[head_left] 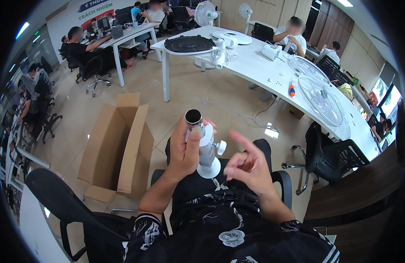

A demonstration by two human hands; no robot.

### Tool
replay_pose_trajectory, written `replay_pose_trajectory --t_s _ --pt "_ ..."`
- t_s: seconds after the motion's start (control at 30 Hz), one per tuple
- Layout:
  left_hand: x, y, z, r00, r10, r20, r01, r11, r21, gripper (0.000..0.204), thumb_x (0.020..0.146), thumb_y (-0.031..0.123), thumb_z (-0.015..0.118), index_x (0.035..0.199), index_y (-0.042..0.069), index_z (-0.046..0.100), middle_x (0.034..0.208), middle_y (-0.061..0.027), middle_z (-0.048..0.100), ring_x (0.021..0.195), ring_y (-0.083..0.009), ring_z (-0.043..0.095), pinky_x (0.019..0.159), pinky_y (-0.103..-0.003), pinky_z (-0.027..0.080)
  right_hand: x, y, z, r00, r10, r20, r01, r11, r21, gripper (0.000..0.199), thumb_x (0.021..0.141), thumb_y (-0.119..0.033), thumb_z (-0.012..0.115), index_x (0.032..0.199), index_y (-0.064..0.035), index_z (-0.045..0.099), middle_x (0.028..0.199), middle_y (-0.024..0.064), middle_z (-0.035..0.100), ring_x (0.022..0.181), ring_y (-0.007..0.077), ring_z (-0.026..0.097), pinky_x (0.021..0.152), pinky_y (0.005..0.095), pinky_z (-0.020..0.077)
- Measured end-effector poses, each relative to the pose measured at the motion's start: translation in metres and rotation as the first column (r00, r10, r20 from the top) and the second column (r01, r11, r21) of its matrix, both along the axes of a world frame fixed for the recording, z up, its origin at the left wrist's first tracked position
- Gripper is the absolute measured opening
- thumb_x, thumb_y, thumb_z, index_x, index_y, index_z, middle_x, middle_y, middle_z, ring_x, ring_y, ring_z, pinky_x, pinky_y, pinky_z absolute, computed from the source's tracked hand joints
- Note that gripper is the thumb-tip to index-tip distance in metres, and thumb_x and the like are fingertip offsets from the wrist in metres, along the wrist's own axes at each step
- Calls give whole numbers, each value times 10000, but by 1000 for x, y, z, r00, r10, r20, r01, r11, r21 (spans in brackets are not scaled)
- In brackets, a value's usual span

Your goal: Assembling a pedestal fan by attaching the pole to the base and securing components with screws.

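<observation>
My left hand (187,151) is wrapped round a fan stand pole (207,153), held upright over my lap. The pole is white and grey, with an open chrome tube end (193,116) facing up and a flared white collar (209,170) at its lower end. From its right side sticks out a white knob (221,148). Just right of the knob, my right hand (251,168) is apart from the pole. Its index finger is stretched out and the other fingers are curled, with nothing visible in them.
An open cardboard box (110,151) stands on the floor at left. The white table (255,65) ahead bears a black round base (189,44), fan motor parts, fan grilles (323,101) and a screwdriver (292,90). Office chairs (334,151) stand at both sides; several people sit farther off.
</observation>
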State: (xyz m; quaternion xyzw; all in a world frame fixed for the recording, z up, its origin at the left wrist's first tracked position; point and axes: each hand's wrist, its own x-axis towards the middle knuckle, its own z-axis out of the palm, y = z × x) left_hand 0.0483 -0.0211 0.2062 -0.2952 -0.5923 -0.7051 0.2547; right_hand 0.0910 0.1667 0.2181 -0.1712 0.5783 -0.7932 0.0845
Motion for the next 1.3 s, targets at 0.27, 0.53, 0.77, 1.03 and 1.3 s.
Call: replay_pose_trajectory --t_s 0.27,0.53,0.77,1.03,1.3 --pt "-1 1 -3 999 -20 -27 21 999 24 359 1036 367 441 1092 18 505 990 -124 626 867 -143 615 772 -288 482 0 11 -2 970 15 -241 -1 998 58 620 753 23 800 1294 46 499 666 42 645 652 90 629 671 209 486" --pt "-1 0 -3 999 -29 -28 30 999 39 359 1038 365 438 1097 17 501 998 -124 625 876 -139 613 771 -281 480 -7 14 -13 958 147 -247 -6 870 493 609 751 -22 815 1293 -7 537 615 -11 610 556 27 523 570 205 409" --pt "-1 2 -5 999 -44 -33 45 998 43 359 1038 363 441 1095 14 500 993 -123 624 877 -138 610 775 -281 477 -2 -3 -2 855 -114 -505 297 908 297 306 775 -48 807 1048 -10 674 543 -27 566 523 14 494 520 207 367" --pt "0 3 -5 998 -58 -21 59 997 43 350 1036 355 445 1098 15 498 991 -122 623 880 -141 609 776 -281 476 -10 -5 -9 818 -207 -537 397 878 267 406 777 -40 805 1144 0 637 537 -11 542 496 25 492 497 196 364" --pt "-1 2 -6 997 -57 -46 58 998 24 338 1037 345 445 1098 17 496 991 -119 623 884 -137 608 774 -277 477 -13 4 -22 931 42 -363 137 879 456 412 782 -32 802 1156 -5 631 530 -16 522 477 30 456 468 208 343"
